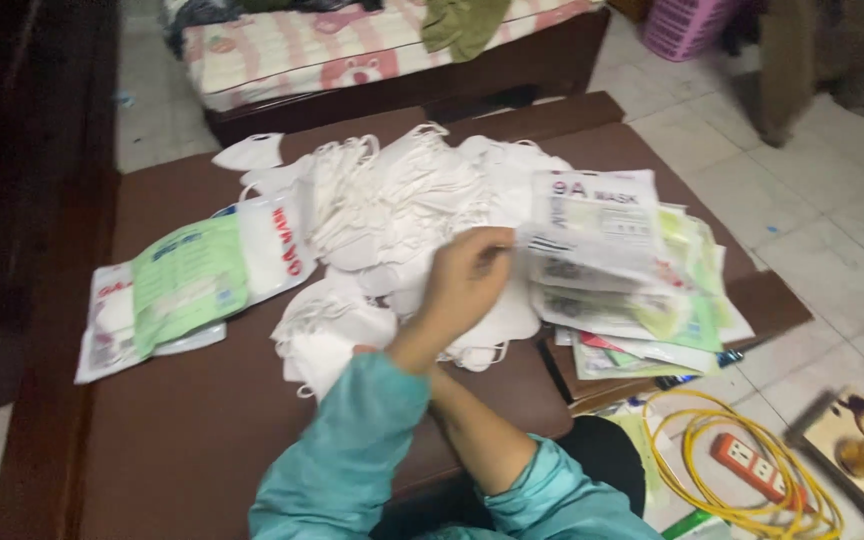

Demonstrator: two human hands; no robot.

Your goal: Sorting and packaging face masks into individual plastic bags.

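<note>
Left hand (467, 272) gripping pouch stack (617, 280); right hand hidden behind; mask heap (392, 200) beside.

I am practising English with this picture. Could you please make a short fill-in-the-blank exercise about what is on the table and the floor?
1. The pile of masks on the brown table is ___ in colour.
2. The person's sleeves are ___.
3. The coiled cable on the floor is ___.
4. The left hand reaches toward the stack of flat ___.

Missing words: white; teal; yellow; packets
</note>
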